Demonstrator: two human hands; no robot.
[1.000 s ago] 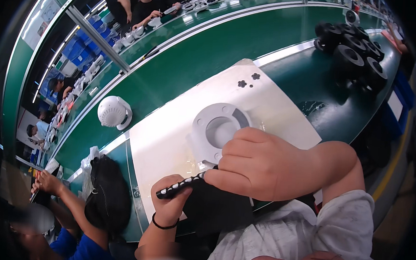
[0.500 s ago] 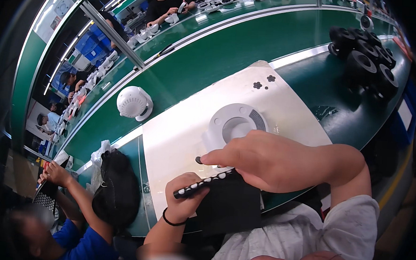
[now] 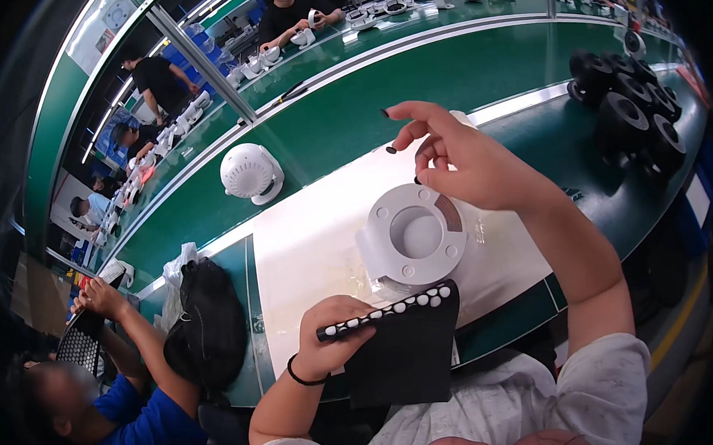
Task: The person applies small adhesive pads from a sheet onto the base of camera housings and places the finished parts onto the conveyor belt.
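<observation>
My left hand [image 3: 336, 328] is closed on the left end of a black sheet [image 3: 398, 358]. White round spots [image 3: 400, 308] run along the sheet's upper edge. Over the far part of the pale mat, my right hand [image 3: 457, 155] is raised with its fingers partly spread. Small black round pads [image 3: 391, 150] sit on several of its fingertips. Below that hand a white ring-shaped base [image 3: 417, 234] lies on the mat, with a round hollow in its middle and small round recesses about its rim. The sheet's top edge is close to the base's near side.
A white fan-like unit [image 3: 251, 172] stands left of the pale mat [image 3: 290, 251]. A black bag [image 3: 206, 323] lies farther left, beside a co-worker in a blue shirt [image 3: 153, 417]. Black round parts [image 3: 624, 108] are heaped at the right. Metal posts [image 3: 203, 65] rise behind; other people work beyond.
My right hand has moved up and away from the black sheet, with pads on its fingertips. More white spots show on the sheet. The black flower-shaped clusters on the mat are now hidden.
</observation>
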